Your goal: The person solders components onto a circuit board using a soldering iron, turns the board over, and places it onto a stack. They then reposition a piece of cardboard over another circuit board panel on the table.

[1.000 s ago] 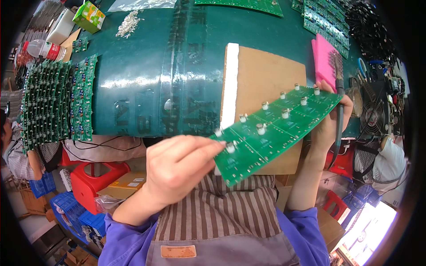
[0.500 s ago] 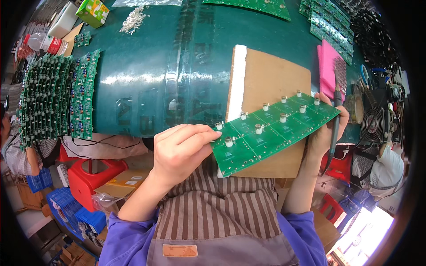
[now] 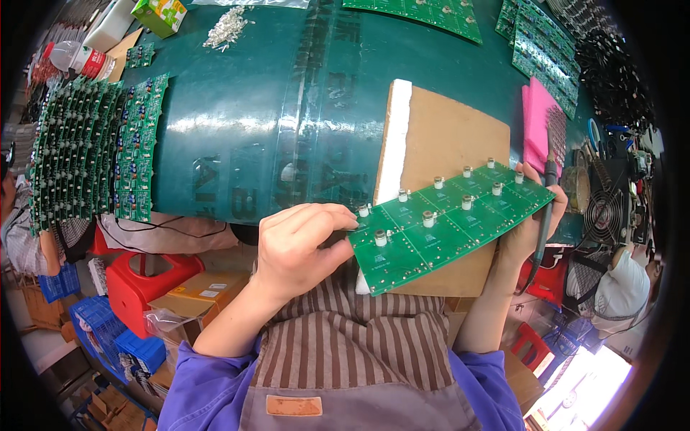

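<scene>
A green circuit board panel (image 3: 442, 243) is held tilted in front of my apron, its right end higher. Small cylindrical components with white bases stand on it in two rows. My left hand (image 3: 298, 248) has its fingers curled at the panel's left corner, thumb and forefinger pinching the edge. My right hand (image 3: 525, 233) grips the panel's right end. The same hand also holds a soldering iron (image 3: 550, 176), dark-handled with a cable hanging down, its tip end pointing away from me. Beneath the panel lies a brown board (image 3: 453, 136) with a white strip along its left side.
Stacked circuit boards (image 3: 75, 154) stand at the left, more panels (image 3: 543, 54) at the far right. A pink sponge-like pad (image 3: 537, 118) lies beyond my right hand. Small white parts (image 3: 228, 29) form a pile at the back. A bottle (image 3: 79, 59) lies far left; a red stool (image 3: 147, 287) stands below.
The whole view has shifted slightly, so most things on the table appear a little further right and lower. Both hands keep hold of the panel; my left fingers look more curled.
</scene>
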`<state>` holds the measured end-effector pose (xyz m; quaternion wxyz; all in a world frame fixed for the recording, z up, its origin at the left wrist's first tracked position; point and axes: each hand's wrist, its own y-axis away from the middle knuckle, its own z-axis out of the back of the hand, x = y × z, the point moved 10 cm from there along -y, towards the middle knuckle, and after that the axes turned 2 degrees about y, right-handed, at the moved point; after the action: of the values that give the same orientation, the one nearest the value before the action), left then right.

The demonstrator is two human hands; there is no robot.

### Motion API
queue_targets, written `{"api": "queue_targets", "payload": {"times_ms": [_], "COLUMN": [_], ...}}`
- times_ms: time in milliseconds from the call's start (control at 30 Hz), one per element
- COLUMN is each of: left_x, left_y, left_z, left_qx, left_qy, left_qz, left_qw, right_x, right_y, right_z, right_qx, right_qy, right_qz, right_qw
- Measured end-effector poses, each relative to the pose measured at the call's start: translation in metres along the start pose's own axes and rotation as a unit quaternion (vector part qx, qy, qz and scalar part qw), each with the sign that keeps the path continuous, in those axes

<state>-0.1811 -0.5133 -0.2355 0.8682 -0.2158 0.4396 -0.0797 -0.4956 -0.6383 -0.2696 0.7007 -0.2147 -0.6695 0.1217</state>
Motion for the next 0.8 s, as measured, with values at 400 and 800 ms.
{"api": "queue_targets", "payload": {"times_ms": [400, 800], "left_x": [0.006, 0.014], "left_y": [-0.001, 0.000], "left_z": [-0.003, -0.005], "left_qx": [0.002, 0.000], "left_qy": [-0.005, -0.029], "left_qz": [0.040, 0.031], "left_qw": [0.999, 0.999], "right_x": [-0.001, -0.001], "right_y": [-0.002, -0.005], "right_z": [-0.001, -0.001], "right_qx": [0.008, 0.016], "right_qy": [0.019, 0.038], "right_qz": [-0.006, 0.012], "right_qw": [1.000, 0.999]}}
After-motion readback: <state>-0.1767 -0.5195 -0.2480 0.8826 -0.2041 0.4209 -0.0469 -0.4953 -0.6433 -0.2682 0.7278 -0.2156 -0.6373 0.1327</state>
